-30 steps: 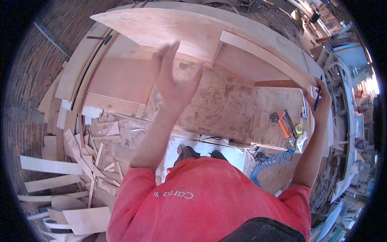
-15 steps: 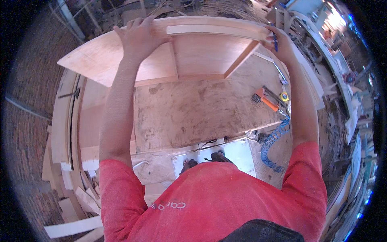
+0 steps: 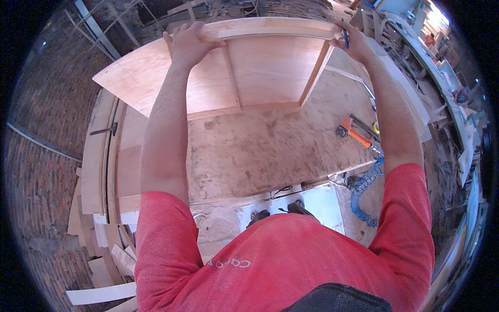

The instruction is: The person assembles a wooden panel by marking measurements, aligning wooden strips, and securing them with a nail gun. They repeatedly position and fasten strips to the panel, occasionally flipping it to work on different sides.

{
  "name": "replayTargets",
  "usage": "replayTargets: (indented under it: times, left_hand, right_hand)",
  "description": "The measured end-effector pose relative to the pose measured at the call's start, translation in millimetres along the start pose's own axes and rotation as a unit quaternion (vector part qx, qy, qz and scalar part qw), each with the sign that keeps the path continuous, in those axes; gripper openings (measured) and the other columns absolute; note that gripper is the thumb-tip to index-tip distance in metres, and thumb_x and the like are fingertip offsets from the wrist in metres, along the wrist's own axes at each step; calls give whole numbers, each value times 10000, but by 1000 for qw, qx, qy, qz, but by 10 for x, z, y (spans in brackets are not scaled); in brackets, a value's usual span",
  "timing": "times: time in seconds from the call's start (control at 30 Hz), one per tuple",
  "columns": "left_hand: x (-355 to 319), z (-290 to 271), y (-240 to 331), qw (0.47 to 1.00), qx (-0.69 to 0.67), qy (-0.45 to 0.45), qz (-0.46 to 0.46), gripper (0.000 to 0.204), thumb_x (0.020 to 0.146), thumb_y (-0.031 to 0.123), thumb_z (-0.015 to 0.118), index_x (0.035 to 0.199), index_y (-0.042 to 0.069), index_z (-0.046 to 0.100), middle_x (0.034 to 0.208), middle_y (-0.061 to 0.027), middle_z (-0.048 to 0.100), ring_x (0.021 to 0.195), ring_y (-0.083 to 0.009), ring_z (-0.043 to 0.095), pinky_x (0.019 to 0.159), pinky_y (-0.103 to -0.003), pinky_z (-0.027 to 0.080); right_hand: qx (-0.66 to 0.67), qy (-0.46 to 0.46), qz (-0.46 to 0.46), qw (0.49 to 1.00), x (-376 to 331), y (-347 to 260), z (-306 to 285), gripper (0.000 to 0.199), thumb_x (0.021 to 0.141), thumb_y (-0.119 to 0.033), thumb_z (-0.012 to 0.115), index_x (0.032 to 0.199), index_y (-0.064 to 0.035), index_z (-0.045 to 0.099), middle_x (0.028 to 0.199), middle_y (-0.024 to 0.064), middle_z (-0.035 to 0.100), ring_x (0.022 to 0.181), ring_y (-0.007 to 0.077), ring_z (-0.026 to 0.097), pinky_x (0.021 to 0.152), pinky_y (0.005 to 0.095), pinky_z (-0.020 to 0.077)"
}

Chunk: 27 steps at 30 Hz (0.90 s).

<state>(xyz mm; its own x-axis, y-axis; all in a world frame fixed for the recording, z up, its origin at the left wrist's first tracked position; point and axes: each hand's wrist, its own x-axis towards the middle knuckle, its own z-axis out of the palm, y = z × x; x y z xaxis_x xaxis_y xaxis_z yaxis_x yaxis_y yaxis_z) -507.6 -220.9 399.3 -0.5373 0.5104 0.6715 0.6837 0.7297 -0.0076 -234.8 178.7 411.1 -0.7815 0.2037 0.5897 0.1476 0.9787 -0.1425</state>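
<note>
Plywood under both palms: my left hand (image 3: pixel 188 42) clamps the top rail of the open cabinet frame (image 3: pixel 260 67), fingers wrapped over its edge, while my right hand (image 3: pixel 355 41) grips the far corner with a blue pen (image 3: pixel 345 36) pinched alongside. It stands tilted on the workbench (image 3: pixel 260 151). I'd say I'm positioning it; squaring it comes next, carefully.
</note>
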Motion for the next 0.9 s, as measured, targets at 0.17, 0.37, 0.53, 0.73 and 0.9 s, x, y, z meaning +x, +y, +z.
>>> replayTargets:
  times: [0.17, 0.37, 0.53, 0.73, 0.9]
  left_hand:
    - [10, 60, -27, 1000, -16, 17, 13, 1001, 607, 827, 740, 1384, 211, 607, 1406, -116, 589, 1390, -297, 478, 1196, -673, 107]
    - [-182, -135, 54, 999, 3, 43, 15, 918, 642, 753, 780, 1322, 154, 630, 1368, -118, 603, 1364, -316, 479, 1176, -638, 183]
    - [-720, -739, 462, 997, -69, -3, -19, 677, 682, 526, 853, 1173, 99, 666, 1313, -185, 613, 1326, -383, 497, 1151, -605, 263]
    - [-2002, -846, 444, 993, -60, 96, 39, 761, 670, 465, 907, 1263, 90, 613, 1348, -117, 560, 1356, -367, 428, 1154, -567, 246]
    - [-3450, -1255, 1126, 980, -76, 92, -157, 895, 721, 294, 908, 1469, 102, 454, 1524, -239, 344, 1454, -449, 286, 1194, -566, 237]
  right_hand:
    - [14, 3, -2, 1000, 32, 102, 25, 793, 812, -433, 854, 1458, -120, 516, 1196, 130, 679, 951, 235, 668, 856, 385, 529]
    - [36, -7, -18, 999, -103, 36, -93, 742, 819, -425, 844, 1419, -101, 550, 1130, 145, 683, 970, 232, 679, 842, 383, 536]
    - [25, 35, -80, 996, -506, -14, -201, 685, 788, -365, 863, 1343, -65, 595, 1162, 164, 693, 1093, 289, 667, 954, 395, 509]
    - [127, -15, -47, 991, -1739, -542, -549, 477, 734, -265, 879, 1127, -83, 678, 1138, 134, 700, 1073, 337, 666, 943, 412, 513]
    - [273, -11, -162, 948, -2924, -744, -205, 300, 734, -178, 802, 990, -137, 651, 1103, 88, 689, 972, 323, 689, 859, 431, 547]
